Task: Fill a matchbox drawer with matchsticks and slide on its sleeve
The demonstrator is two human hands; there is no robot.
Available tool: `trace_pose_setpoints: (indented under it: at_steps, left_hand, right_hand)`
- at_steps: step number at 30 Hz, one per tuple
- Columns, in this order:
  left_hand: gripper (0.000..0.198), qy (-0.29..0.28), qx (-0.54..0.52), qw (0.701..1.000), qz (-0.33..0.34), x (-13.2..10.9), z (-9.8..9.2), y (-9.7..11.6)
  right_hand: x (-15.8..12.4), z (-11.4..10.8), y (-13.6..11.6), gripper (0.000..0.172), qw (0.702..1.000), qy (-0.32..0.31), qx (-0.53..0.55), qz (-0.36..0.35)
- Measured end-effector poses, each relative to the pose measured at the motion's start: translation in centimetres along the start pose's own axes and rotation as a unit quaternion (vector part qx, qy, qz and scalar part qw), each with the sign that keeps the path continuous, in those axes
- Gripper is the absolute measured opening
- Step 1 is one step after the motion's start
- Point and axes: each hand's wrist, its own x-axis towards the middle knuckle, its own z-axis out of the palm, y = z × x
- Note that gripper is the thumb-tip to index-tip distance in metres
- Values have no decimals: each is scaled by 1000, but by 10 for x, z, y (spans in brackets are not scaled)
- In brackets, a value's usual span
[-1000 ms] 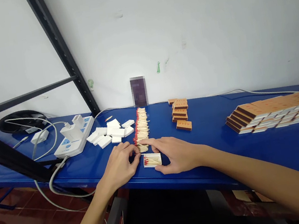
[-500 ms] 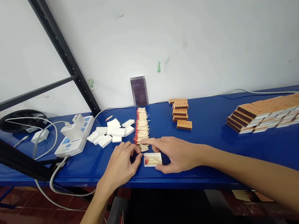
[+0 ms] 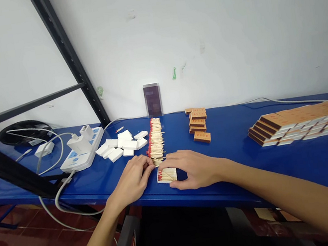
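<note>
**A left hand [image 3: 132,178] and a right hand [image 3: 193,169] by a small white tray [image 3: 163,182]**

The left hand is bent, with its thumb and first finger close together at the near end of a long row of matches [image 3: 155,138]. I cannot tell if it has a match in its fingers. The right hand is spread around the right side of the tray, first finger at the back edge and thumb at the front corner.

The tray sits between the two hands, near the front edge of the blue counter [image 3: 235,145]. Some matches lie in it, with their red tips to the left. Just behind it, the row runs back to a dark, blurry patch [image 3: 153,101] by the white wall [image 3: 231,35].

Left of the row is a messy pile of small white boxes [image 3: 127,145]. Farther left is a white power strip [image 3: 78,160] with white plugs [image 3: 78,145] in it, next to a black frame [image 3: 65,59]. Right of the row is a little heap of orange matchboxes [image 3: 202,137]. Far to the right, many more are in a big stack [image 3: 305,122].
</note>
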Motion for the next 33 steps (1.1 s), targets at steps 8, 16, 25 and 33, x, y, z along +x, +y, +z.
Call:
trace_pose_setpoints:
  at_steps: [8, 16, 25, 33]
  left_hand:
    - [17, -33, -17, 997, 68, -1, -1, 8]
    - [22, 19, -8, 999, 37, -1, 2, 5]
    - [8, 40, 105, 993, -31, 0, 3, 1]
    - [9, 41, 96, 994, -28, 1, 4, 0]
  right_hand:
    - [1, 1, -3, 50, 998, 0, 18, 59]
    - [1, 2, -3, 52, 998, -2, 14, 57]
    - [0, 0, -3, 42, 1000, -16, -23, -1]
    - [0, 2, 0, 34, 1000, 0, -2, 1]
